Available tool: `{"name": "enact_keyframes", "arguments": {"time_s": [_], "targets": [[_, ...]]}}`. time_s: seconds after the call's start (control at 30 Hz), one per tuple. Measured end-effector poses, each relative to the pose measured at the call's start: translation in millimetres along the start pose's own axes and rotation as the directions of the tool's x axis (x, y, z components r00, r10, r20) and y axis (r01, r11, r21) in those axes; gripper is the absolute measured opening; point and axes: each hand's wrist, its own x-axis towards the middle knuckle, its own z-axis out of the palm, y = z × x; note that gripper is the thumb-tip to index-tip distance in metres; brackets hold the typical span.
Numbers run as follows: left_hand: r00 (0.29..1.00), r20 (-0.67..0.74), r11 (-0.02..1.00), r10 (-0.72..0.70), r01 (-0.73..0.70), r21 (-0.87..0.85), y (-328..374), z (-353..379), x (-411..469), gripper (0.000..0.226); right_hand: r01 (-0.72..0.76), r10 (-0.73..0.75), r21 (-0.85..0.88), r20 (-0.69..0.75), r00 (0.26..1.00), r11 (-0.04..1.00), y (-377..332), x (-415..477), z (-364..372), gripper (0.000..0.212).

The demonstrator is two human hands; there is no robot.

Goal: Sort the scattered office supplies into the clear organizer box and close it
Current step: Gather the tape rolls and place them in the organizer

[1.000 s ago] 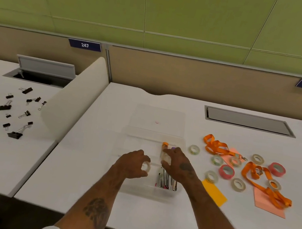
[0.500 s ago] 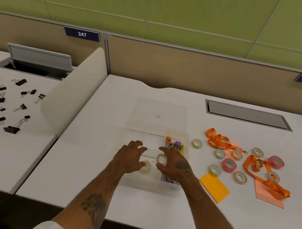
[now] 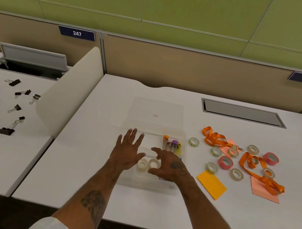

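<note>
Both hands are over the clear organizer box point(image 3: 147, 184), neither holding anything.
- Left hand point(image 3: 127, 151): flat, fingers spread and straight, above the box's left side. We can't tell if it touches the box.
- Right hand point(image 3: 170, 165): loose claw, fingers half curled, thumb and index well apart. Nothing pinched.
- Two clear tape rolls lie flat, touching side by side, in a front compartment: left roll point(image 3: 142, 164), right roll point(image 3: 154, 163). The right roll sits in the gap between the right thumb and index.
- Markers point(image 3: 173, 147) fill the long right compartment, orange and purple caps at the far end.
- The box sits mid-desk point(image 3: 151, 209), near the front edge. Its lid point(image 3: 157, 107) is open, lying flat behind the box.

Outside the box, to its right on the desk:
- the nearest clear tape roll point(image 3: 194, 142) is just beside the box's far right corner; more clear rolls are scattered past it
- two pink tape rolls point(image 3: 225, 162)
- two orange lanyards point(image 3: 215, 140), one draped over pink paper point(image 3: 264, 192)
- an orange sticky-note pad point(image 3: 211, 185), nearest the right forearm

Black binder clips point(image 3: 5, 130) are scattered on the neighbouring desk to the left, beyond the divider.
</note>
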Motion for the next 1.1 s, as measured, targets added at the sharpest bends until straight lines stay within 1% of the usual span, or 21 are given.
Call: {"name": "enact_keyframes", "arguments": {"time_s": [0.1, 0.27, 0.37, 0.53, 0.67, 0.87, 1.1], "targets": [[1.000, -0.009, 1.000, -0.010, 0.010, 0.010, 0, 1, 2, 0.077, -0.021, 0.021, -0.005, -0.012, 1.000, 1.000, 5, -1, -1, 0.084], [0.999, -0.034, 1.000, -0.004, 0.004, 0.005, 4, 2, 7, 0.077, -0.068, 0.061, -0.060, -0.115, 0.991, 0.996, 19, -5, -2, 0.090], [0.999, -0.046, 1.000, 0.021, -0.022, -0.007, 11, 1, 14, 0.076, -0.126, 0.108, -0.102, -0.161, 0.981, 0.987, 30, -9, -7, 0.094], [0.996, -0.050, 0.997, 0.075, -0.076, -0.017, 28, -1, 28, 0.076, -0.226, 0.194, -0.131, -0.218, 0.957, 0.965, 51, -19, -14, 0.093], [0.991, -0.052, 0.991, 0.126, -0.128, -0.028, 51, 0, 41, 0.075, -0.291, 0.256, -0.106, -0.258, 0.931, 0.951, 76, -31, -20, 0.092], [0.980, -0.023, 0.979, 0.199, -0.200, -0.039, 93, 4, 64, 0.077, -0.374, 0.342, -0.075, -0.271, 0.900, 0.925, 115, -50, -30, 0.091], [0.967, -0.027, 0.965, 0.254, -0.256, -0.065, 155, 12, 84, 0.076, -0.405, 0.377, -0.036, -0.295, 0.878, 0.914, 173, -72, -42, 0.093]]}}
